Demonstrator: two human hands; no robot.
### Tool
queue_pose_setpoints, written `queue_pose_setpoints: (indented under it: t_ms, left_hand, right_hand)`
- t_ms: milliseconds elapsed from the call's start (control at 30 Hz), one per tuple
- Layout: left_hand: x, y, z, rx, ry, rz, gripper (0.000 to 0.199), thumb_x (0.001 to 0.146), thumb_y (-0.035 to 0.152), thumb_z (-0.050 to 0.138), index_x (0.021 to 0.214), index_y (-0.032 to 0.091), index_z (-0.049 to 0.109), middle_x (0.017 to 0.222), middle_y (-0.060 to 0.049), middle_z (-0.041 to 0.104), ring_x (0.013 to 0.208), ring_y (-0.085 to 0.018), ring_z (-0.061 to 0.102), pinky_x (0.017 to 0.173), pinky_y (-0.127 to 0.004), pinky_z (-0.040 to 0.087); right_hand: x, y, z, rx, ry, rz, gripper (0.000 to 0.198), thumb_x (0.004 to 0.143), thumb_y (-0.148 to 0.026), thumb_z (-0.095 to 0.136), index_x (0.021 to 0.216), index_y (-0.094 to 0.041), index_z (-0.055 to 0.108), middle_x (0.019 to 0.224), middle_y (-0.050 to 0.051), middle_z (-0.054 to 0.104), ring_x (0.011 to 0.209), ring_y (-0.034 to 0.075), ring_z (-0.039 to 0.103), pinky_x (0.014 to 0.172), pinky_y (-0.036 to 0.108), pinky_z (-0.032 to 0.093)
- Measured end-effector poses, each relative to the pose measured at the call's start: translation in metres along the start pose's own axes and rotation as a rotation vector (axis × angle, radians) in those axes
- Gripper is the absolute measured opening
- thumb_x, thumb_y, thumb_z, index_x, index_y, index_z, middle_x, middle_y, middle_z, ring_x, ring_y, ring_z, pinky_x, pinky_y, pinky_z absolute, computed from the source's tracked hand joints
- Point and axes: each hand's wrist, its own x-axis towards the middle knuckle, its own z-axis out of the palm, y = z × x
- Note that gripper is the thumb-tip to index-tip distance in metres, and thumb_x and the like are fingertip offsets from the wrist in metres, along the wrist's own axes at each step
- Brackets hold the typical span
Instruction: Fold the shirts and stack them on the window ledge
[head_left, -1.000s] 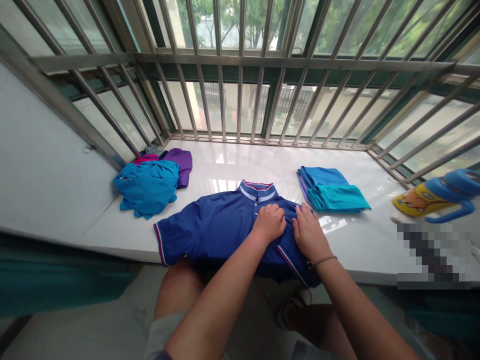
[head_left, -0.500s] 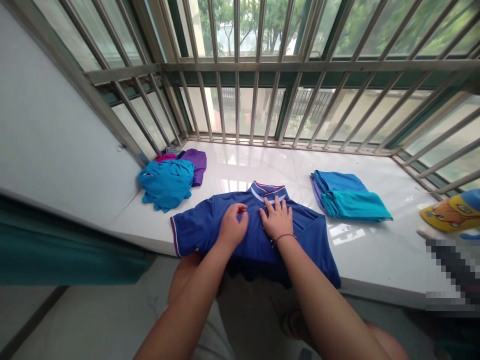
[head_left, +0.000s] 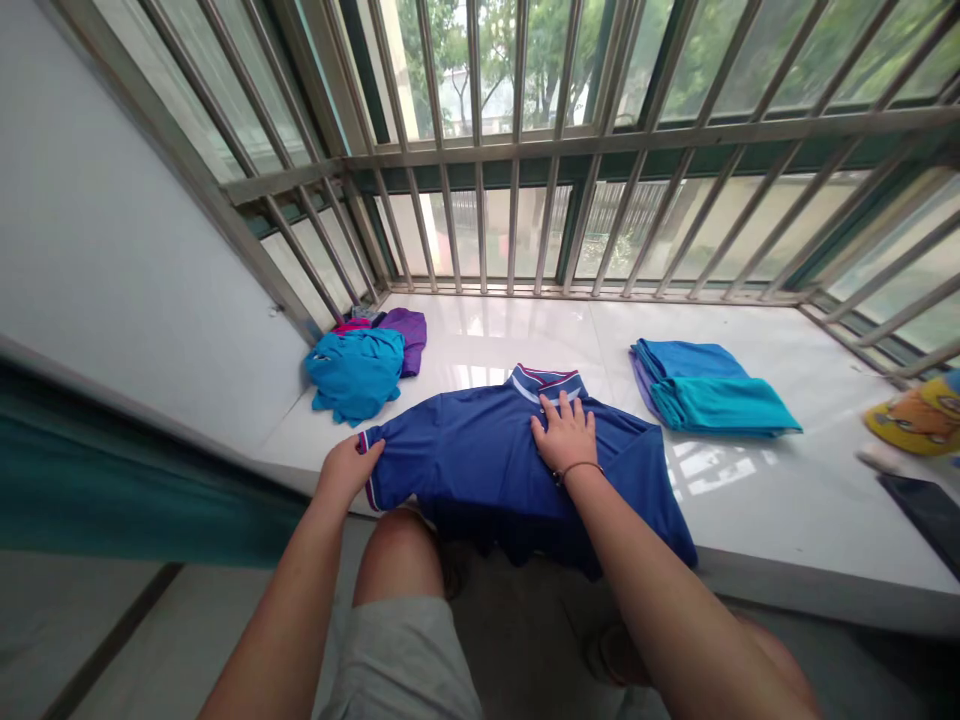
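Note:
A dark blue polo shirt point(head_left: 480, 460) with a striped collar lies face down on the white ledge point(head_left: 750, 500), its hem hanging over the front edge. My left hand point(head_left: 346, 468) grips the cuff of the shirt's left sleeve at the ledge's edge. My right hand point(head_left: 566, 435) lies flat, fingers spread, on the shirt just below the collar. The shirt's right side is folded inward.
A pile of crumpled teal and purple clothes point(head_left: 364, 365) sits at the back left. A folded teal stack point(head_left: 709, 390) lies to the right. A yellow and blue item point(head_left: 919, 415) and a dark flat object point(head_left: 930, 510) are at the far right. Metal window bars point(head_left: 517, 200) enclose the ledge.
My left hand has moved from the shirt's middle out to the left sleeve cuff and taken hold of it. My right hand stays flat near the collar.

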Motion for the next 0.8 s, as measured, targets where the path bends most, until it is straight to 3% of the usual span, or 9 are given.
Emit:
queue_pose_setpoints:
  t_ms: [100, 200, 300, 400, 433, 500, 600, 667, 800]
  left_hand:
    - [-0.028, 0.036, -0.003, -0.03, 0.142, 0.031, 0.025, 0.103, 0.043, 0.055, 0.102, 0.024, 0.07, 0.098, -0.01, 0.079, 0.097, -0.032, 0.075, 0.082, -0.036, 0.055]
    - [-0.079, 0.085, 0.009, 0.002, 0.203, 0.423, 0.014, 0.103, 0.033, 0.058, 0.099, 0.026, 0.069, 0.102, -0.009, 0.075, 0.099, -0.03, 0.072, 0.09, -0.038, 0.054]
    - [-0.128, 0.123, 0.031, 0.076, -0.03, 0.798, 0.02, 0.102, 0.034, 0.066, 0.121, 0.031, 0.071, 0.114, -0.009, 0.074, 0.103, -0.031, 0.071, 0.091, -0.04, 0.056]
    - [-0.146, 0.134, 0.048, 0.111, -0.234, 0.861, 0.061, 0.091, 0.049, 0.084, 0.146, 0.034, 0.064, 0.132, -0.012, 0.073, 0.115, -0.038, 0.071, 0.09, -0.046, 0.06]
    - [-0.144, 0.133, 0.051, 0.089, -0.269, 0.85, 0.067, 0.09, 0.053, 0.085, 0.15, 0.034, 0.062, 0.137, -0.013, 0.072, 0.119, -0.04, 0.071, 0.092, -0.047, 0.061]
    - [-0.128, 0.127, 0.053, 0.007, -0.273, 0.819, 0.057, 0.099, 0.054, 0.073, 0.151, 0.031, 0.063, 0.14, -0.013, 0.072, 0.122, -0.037, 0.072, 0.1, -0.047, 0.061]
    - [-0.09, 0.12, 0.057, -0.079, -0.141, 0.784, 0.042, 0.111, 0.045, 0.051, 0.145, 0.025, 0.067, 0.142, -0.014, 0.074, 0.13, -0.033, 0.071, 0.114, -0.047, 0.056]
    - [-0.067, 0.12, 0.065, -0.065, -0.059, 0.823, 0.044, 0.112, 0.039, 0.048, 0.147, 0.021, 0.066, 0.152, -0.016, 0.069, 0.143, -0.033, 0.063, 0.123, -0.05, 0.05]
    - [-0.026, 0.134, 0.083, -0.001, -0.027, 0.926, 0.048, 0.109, 0.023, 0.045, 0.153, 0.021, 0.064, 0.167, -0.012, 0.058, 0.159, -0.032, 0.049, 0.131, -0.053, 0.041]
  right_hand:
    - [0.001, 0.0, -0.001, -0.001, -0.011, 0.007, 0.066, 0.112, -0.058, 0.043, 0.173, -0.034, 0.043, 0.184, 0.01, 0.03, 0.169, 0.039, 0.026, 0.134, 0.063, 0.02]
    - [0.001, 0.0, 0.0, 0.001, -0.008, 0.005, 0.067, 0.111, -0.059, 0.042, 0.173, -0.034, 0.044, 0.184, 0.01, 0.03, 0.168, 0.039, 0.027, 0.134, 0.063, 0.02]
    - [0.001, 0.0, 0.0, -0.002, 0.004, -0.001, 0.066, 0.112, -0.059, 0.042, 0.173, -0.033, 0.045, 0.184, 0.011, 0.03, 0.168, 0.039, 0.027, 0.134, 0.063, 0.02]
    - [0.001, 0.0, 0.001, -0.009, 0.004, 0.001, 0.066, 0.112, -0.058, 0.042, 0.173, -0.033, 0.044, 0.184, 0.01, 0.03, 0.168, 0.039, 0.027, 0.134, 0.062, 0.02]
    - [0.001, 0.0, 0.001, -0.01, 0.003, 0.003, 0.066, 0.112, -0.058, 0.042, 0.173, -0.033, 0.044, 0.184, 0.01, 0.029, 0.168, 0.039, 0.027, 0.134, 0.062, 0.02]
    - [0.0, 0.0, 0.001, -0.011, -0.002, 0.002, 0.066, 0.112, -0.058, 0.043, 0.173, -0.033, 0.043, 0.184, 0.01, 0.029, 0.169, 0.039, 0.027, 0.134, 0.062, 0.02]
    - [0.0, -0.001, 0.0, -0.003, -0.005, 0.002, 0.066, 0.112, -0.058, 0.044, 0.173, -0.033, 0.043, 0.185, 0.01, 0.029, 0.169, 0.039, 0.026, 0.135, 0.062, 0.019]
    - [0.0, -0.001, -0.001, 0.005, -0.004, 0.006, 0.066, 0.112, -0.057, 0.044, 0.173, -0.034, 0.044, 0.185, 0.009, 0.029, 0.17, 0.039, 0.025, 0.135, 0.062, 0.019]
    - [-0.001, -0.002, -0.002, 0.006, -0.016, 0.011, 0.066, 0.112, -0.058, 0.045, 0.173, -0.034, 0.043, 0.185, 0.01, 0.028, 0.17, 0.039, 0.024, 0.135, 0.062, 0.017]
